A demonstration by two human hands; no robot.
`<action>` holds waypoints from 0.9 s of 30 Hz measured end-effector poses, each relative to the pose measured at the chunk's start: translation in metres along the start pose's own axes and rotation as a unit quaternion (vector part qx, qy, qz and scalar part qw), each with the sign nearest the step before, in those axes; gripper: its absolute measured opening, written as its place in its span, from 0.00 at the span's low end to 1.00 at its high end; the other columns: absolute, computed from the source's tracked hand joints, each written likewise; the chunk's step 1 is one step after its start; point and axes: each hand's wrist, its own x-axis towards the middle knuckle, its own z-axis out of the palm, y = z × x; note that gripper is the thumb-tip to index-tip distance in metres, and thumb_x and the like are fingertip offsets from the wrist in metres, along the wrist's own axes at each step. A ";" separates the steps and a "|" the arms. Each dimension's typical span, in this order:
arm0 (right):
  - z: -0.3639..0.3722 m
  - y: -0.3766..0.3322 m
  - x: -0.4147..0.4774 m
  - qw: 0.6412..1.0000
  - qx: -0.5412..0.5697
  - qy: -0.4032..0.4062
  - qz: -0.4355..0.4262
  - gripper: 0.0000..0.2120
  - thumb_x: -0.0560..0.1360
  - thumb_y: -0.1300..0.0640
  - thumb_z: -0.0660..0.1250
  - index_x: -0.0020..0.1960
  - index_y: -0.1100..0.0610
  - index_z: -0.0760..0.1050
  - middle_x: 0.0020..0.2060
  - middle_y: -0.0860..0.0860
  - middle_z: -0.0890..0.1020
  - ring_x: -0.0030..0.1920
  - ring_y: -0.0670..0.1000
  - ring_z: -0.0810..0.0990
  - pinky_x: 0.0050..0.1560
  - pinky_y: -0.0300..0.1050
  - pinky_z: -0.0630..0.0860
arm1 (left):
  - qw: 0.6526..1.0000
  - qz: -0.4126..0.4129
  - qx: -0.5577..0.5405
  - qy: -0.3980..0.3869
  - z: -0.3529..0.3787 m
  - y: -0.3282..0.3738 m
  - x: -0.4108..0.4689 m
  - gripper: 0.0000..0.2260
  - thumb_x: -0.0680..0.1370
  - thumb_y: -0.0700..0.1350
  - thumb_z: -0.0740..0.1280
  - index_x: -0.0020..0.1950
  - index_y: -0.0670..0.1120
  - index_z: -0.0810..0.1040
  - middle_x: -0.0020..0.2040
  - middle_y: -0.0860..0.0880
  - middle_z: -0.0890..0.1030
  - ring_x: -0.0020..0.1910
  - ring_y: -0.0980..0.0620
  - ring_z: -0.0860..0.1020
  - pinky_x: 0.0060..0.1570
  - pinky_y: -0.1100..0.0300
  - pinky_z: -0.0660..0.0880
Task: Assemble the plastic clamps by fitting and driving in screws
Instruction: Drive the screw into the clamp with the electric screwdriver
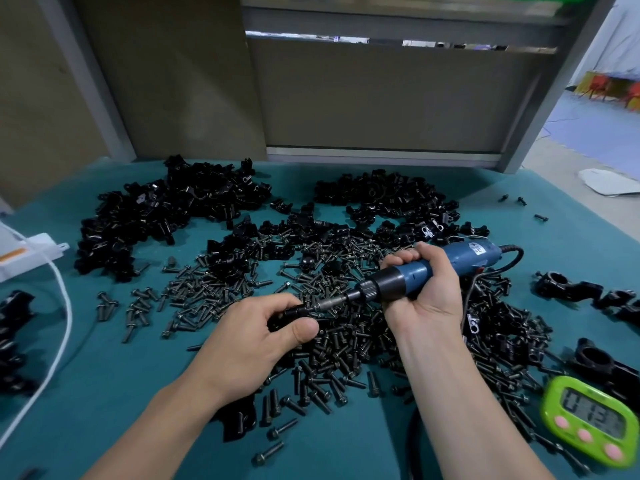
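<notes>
Teal table [104, 393]; screwdriver [391, 284] label [479, 249] illegible

We see even, soft light from above; shadows faint on table [104, 393]. Brighter daylight far right. We note wide-angle bend at edges, smeared blur along top, timer [588, 415] digits soft, black clamps [156, 216] losing detail.

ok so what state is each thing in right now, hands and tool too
left hand, gripping a black clamp piece
right hand, wrapped round the screwdriver
screwdriver, tilted, bit tip at the clamp piece
screws, loose in a spread heap
clamp parts, loose in piles at the back
timer, display showing digits
</notes>
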 end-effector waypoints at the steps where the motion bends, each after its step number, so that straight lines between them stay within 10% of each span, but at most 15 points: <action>1: 0.001 0.000 -0.001 1.000 0.004 -0.001 0.002 0.11 0.76 0.68 0.69 0.54 0.58 0.71 0.31 0.52 0.76 0.29 0.49 0.75 0.34 0.43 0.77 | 1.000 0.003 -0.002 -0.002 0.000 0.001 0.000 0.31 0.69 0.81 0.61 0.45 0.54 0.81 0.35 0.47 0.79 0.29 0.49 0.74 0.32 0.54 0.70; 27: -0.004 0.013 -0.004 1.000 -0.025 -0.011 -0.001 0.08 0.77 0.68 0.68 0.50 0.58 0.71 0.32 0.52 0.76 0.31 0.49 0.76 0.36 0.44 0.79 | 0.999 -0.032 0.032 0.031 -0.004 -0.006 -0.004 0.18 0.72 0.71 0.68 0.42 0.56 0.80 0.25 0.56 0.71 0.22 0.58 0.66 0.27 0.64 0.67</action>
